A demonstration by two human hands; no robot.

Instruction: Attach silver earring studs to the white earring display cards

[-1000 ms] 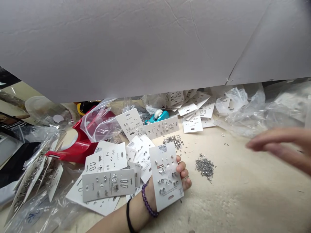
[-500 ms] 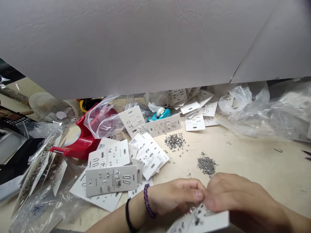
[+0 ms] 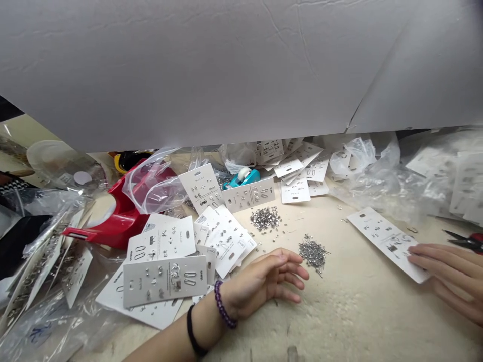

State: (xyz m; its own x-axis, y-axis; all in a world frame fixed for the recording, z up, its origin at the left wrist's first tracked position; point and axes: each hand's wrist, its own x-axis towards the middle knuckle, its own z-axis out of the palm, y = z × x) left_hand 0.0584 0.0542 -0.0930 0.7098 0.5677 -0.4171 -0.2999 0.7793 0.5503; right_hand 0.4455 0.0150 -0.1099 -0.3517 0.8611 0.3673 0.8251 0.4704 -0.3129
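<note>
My left hand (image 3: 269, 277) rests on the beige table, fingers loosely spread and holding nothing, its fingertips close to a small heap of tiny metal parts (image 3: 312, 251). A purple bead bracelet and a black band sit on that wrist. My right hand (image 3: 449, 274) lies at the right edge with fingers stretched out, the fingertips on the near end of a white earring card (image 3: 385, 239) that lies flat on the table. A second heap of metal parts (image 3: 266, 218) lies farther back. Several white earring cards (image 3: 166, 276) are piled left of my left hand.
A grey board (image 3: 226, 65) overhangs the back of the table. A red container (image 3: 121, 221) with plastic bags, a teal tape dispenser (image 3: 243, 177), more cards (image 3: 298, 171) and crumpled clear bags (image 3: 381, 176) lie behind. Scissors with red handles (image 3: 466, 241) lie at far right.
Both hands had met over a card near the bottom edge. Now they are apart: the card lies on the table at right under my right fingertips, and my left hand is free.
</note>
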